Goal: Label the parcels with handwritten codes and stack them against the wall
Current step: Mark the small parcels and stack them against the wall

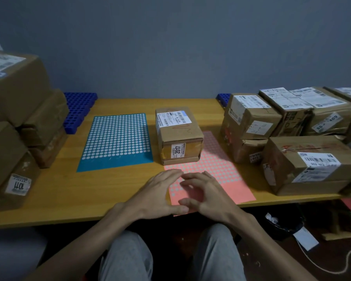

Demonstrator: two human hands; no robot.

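A small cardboard parcel with a white shipping label and a "2017" sticker stands mid-table, its near end on a pink sticker sheet. My left hand lies flat with straight fingers on the sheet's left edge. My right hand hovers over the pink sheet with fingers loosely curled, holding nothing that I can see. A blue sheet of white dot stickers lies left of the parcel.
Stacked cardboard parcels fill the table's left end, and several labelled parcels crowd the right. Blue plastic grids sit at the back by the grey wall. A black bin and a white cord lie on the floor at right.
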